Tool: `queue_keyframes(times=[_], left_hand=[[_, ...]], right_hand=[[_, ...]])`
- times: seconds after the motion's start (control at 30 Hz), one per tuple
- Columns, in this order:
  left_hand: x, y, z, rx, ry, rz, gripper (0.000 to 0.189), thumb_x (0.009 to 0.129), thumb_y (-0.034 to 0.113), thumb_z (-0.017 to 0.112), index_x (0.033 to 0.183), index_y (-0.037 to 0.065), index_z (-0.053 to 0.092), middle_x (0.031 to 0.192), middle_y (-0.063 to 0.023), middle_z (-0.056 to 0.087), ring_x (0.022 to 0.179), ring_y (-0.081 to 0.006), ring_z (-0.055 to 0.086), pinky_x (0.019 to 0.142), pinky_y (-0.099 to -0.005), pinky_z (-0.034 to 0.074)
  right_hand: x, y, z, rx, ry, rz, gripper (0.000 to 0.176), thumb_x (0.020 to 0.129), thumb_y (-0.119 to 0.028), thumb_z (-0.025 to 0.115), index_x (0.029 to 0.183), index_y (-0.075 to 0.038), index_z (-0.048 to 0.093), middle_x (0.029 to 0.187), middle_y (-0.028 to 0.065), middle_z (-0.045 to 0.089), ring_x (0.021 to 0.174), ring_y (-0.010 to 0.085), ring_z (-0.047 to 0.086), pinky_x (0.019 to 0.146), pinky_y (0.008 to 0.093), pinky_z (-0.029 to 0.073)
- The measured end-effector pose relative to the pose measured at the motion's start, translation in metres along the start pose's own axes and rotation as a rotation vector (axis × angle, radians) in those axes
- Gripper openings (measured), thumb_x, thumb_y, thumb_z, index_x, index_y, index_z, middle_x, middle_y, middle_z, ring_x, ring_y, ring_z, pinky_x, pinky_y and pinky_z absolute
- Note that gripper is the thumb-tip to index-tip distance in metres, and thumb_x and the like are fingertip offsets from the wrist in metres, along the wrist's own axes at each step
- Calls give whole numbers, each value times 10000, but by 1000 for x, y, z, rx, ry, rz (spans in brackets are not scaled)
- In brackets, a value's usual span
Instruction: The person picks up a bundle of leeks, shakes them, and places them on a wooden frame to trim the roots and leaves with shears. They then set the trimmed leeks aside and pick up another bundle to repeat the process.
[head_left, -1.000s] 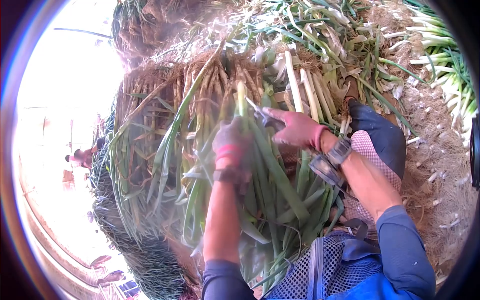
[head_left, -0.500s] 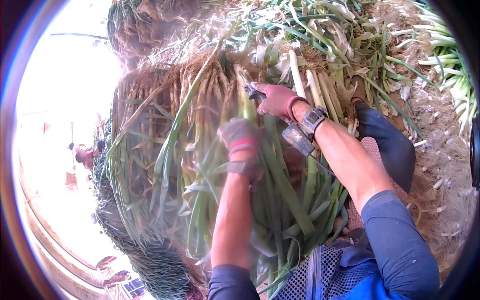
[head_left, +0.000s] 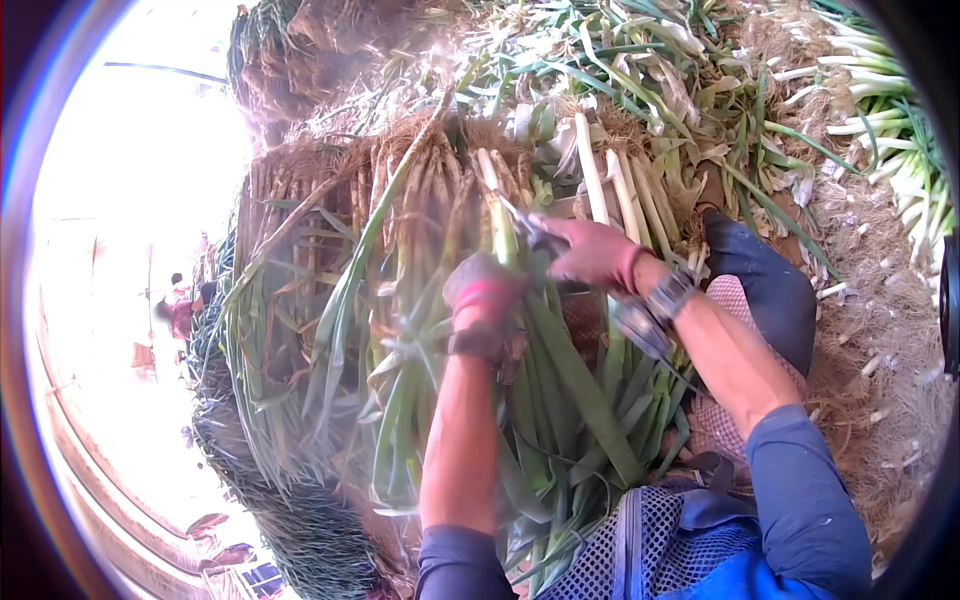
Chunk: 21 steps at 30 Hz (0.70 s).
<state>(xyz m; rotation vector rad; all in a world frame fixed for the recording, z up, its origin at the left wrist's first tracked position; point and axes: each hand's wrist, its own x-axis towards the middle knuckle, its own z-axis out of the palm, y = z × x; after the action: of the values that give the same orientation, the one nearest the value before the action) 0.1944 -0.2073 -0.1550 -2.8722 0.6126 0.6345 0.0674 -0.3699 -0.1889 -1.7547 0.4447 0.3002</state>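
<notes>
Head view: the left hand [head_left: 485, 300], in a worn grey glove with a pink cuff, is clamped around a leek [head_left: 497, 215], which stands up out of the fist with its pale root end toward the heap. The right hand [head_left: 590, 250], in a pink glove, is closed on what looks like a small knife [head_left: 522, 218]. The blade is blurred, and its tip lies just beside the held stalk, above the left fist.

The risk, as I judge it, is the blade's closeness to the left fingers. The leaves are smooth and waxy, so a slip of the stalk or a stroke drawn toward the fist could nick the glove. The bundle on the lap could also slide off the knee [head_left: 760, 285].

The untrimmed heap [head_left: 330, 260] is brown with soil, with matted, hairy roots and long strap-shaped leaves. The trimmed stalks [head_left: 625, 190] are white, straight and cylindrical. Dry, fibrous root litter [head_left: 880, 330] covers the ground on the right. A strapped device [head_left: 668, 295] sits on the right wrist, and a blue mesh vest [head_left: 650, 540] shows below. People [head_left: 180, 305] stand far off in glare.
</notes>
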Motion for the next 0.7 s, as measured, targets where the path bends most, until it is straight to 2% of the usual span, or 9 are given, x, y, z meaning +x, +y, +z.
queue_keyframes(times=[0.17,0.33,0.4,0.47,0.53,0.57,0.63,0.67,0.7], left_hand=[[-38,0,-5,-56,-10,44,592,692,563,852,903,10,831,893,-224,790,852,-376,781,826,-454,603],[-79,8,1,-36,3,71,556,717,546,865,952,44,830,892,-184,792,869,-340,775,834,-454,592],[-90,14,10,-16,-97,46,522,735,529,867,991,75,827,919,-156,797,896,-338,770,849,-445,588],[-99,5,34,-160,-78,182,487,734,519,866,965,92,829,923,-142,802,901,-339,769,863,-438,589],[-104,2,41,-195,-127,194,477,767,487,848,1043,99,815,1001,-155,802,963,-338,763,909,-427,579],[-105,-1,47,-227,-30,224,490,783,463,842,1101,92,799,1048,-168,796,998,-341,757,931,-422,573],[-112,1,43,-201,67,207,547,839,405,823,1256,60,739,1183,-197,770,1085,-351,737,988,-415,554],[-113,2,39,-197,63,206,547,839,405,823,1256,60,739,1183,-197,770,1085,-351,737,988,-415,554],[-112,2,35,-151,-2,178,543,849,410,823,1231,32,744,1170,-208,772,1084,-359,738,988,-424,552]], right_hand=[[-83,46,17,-29,-29,-202,911,823,-232,786,1656,-201,419,941,156,758,798,202,713,774,352,568],[-164,53,10,-95,-59,-178,908,823,-314,806,1641,-178,438,894,188,757,766,244,728,795,369,575],[-183,56,8,-145,-126,-77,959,814,-295,801,1671,-224,379,1382,195,698,1122,304,738,1016,370,544],[-196,58,8,-101,-157,-65,963,802,-308,811,1663,-201,395,1365,192,705,1111,316,742,1001,379,550],[-205,68,8,-194,-87,-36,965,798,-318,818,1657,-171,405,1362,198,705,1112,327,741,1000,381,550],[-209,74,9,-189,-86,-28,965,798,-318,818,1657,-171,405,1362,198,705,1112,327,741,1000,381,550],[-214,88,14,-120,-31,-135,913,806,-324,799,1631,-160,446,1136,221,744,952,330,751,901,388,570],[-215,92,16,-85,-4,-190,888,809,-326,790,1618,-155,467,1023,232,763,873,332,756,851,391,581],[-221,85,14,-136,-45,-106,885,799,-326,791,1610,-151,481,1016,229,765,890,334,757,863,390,577]])
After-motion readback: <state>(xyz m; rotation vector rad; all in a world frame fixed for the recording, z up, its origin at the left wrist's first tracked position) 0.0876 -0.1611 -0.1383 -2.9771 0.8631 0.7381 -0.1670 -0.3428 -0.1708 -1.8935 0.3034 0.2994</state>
